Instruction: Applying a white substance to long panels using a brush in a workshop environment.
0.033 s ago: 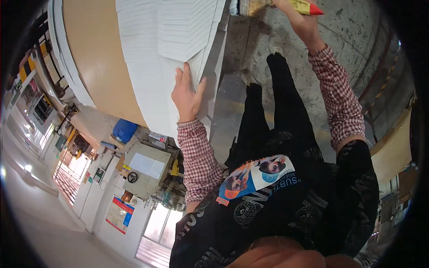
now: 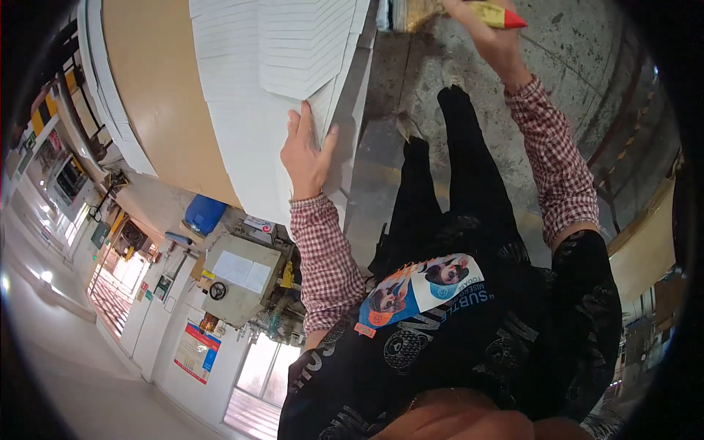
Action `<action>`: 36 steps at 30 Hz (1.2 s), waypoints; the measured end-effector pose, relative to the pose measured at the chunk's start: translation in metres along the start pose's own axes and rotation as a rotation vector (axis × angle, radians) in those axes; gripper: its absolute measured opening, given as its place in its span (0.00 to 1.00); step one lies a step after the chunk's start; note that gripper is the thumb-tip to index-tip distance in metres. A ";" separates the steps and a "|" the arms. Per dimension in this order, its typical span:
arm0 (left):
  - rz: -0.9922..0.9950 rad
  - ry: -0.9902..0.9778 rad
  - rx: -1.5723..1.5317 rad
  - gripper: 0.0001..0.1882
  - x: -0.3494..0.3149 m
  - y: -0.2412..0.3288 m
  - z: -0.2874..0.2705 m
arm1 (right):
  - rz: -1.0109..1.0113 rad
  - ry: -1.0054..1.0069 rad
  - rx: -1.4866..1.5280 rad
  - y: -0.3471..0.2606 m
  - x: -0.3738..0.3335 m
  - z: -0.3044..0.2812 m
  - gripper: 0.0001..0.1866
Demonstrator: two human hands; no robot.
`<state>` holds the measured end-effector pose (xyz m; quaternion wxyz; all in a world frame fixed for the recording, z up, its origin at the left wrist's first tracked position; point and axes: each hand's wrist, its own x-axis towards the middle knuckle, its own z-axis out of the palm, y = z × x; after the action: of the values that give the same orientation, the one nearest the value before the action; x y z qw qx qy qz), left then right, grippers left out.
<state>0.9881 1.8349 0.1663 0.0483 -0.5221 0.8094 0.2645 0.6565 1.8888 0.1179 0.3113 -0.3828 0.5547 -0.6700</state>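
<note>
My left hand [image 2: 304, 161] rests with fingers spread on a layered spread of white paper sheets [image 2: 301, 55], whose edges overlap in staggered rows. Its fingertips touch the corner where the stepped sheets end. At the upper right, my right hand [image 2: 496, 48] is closed round a wide brush with a yellow handle [image 2: 488, 15] and a red tip [image 2: 515, 20]. The brush's broad head [image 2: 411, 13] points left, close to the right edge of the paper. The top of the picture cuts off part of the hand and brush.
A tan board [image 2: 158, 95] lies left of the paper. Beyond it are a blue rounded object [image 2: 204, 214] and a grey-green machine [image 2: 242, 275] with a black handwheel. Stained concrete floor [image 2: 572, 81] lies to the right, and a pale curved surface [image 2: 645, 242] at the far right.
My right hand and the brush have shifted very slightly left. My left hand stays in place on the paper.
</note>
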 end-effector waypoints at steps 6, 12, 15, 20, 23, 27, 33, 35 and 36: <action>0.030 -0.014 0.075 0.36 0.014 0.007 -0.001 | 0.016 -0.296 -0.051 -0.014 -0.037 0.004 0.08; 0.035 -0.035 0.107 0.37 0.020 0.018 -0.004 | -0.059 -0.143 -0.121 -0.015 -0.026 0.010 0.08; 0.045 -0.038 0.114 0.37 0.025 0.020 -0.004 | -0.103 -0.206 -0.130 -0.010 -0.042 0.018 0.07; 0.033 -0.021 0.150 0.38 0.029 0.020 -0.004 | -0.012 -0.270 -0.112 -0.017 -0.041 0.015 0.07; 0.038 -0.036 0.178 0.38 0.029 0.022 -0.005 | -0.106 -0.194 -0.120 -0.013 -0.027 0.013 0.06; 0.047 -0.021 0.178 0.38 0.031 0.026 -0.002 | -0.106 -0.214 -0.156 -0.008 -0.037 0.021 0.05; 0.040 0.105 0.295 0.39 0.033 0.034 0.025 | 0.033 -0.225 -0.056 -0.024 -0.053 0.015 0.08; 0.035 0.350 0.330 0.41 0.025 0.030 0.049 | 0.048 -0.211 -0.048 -0.026 -0.055 0.013 0.08; 0.076 0.374 0.296 0.47 0.020 0.018 0.062 | 0.028 -0.201 -0.058 -0.026 -0.056 0.013 0.07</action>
<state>0.9509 1.8538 0.1128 -0.0366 -0.5184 0.8533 0.0434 0.6967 1.9342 0.1354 0.3638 -0.4492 0.5451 -0.6073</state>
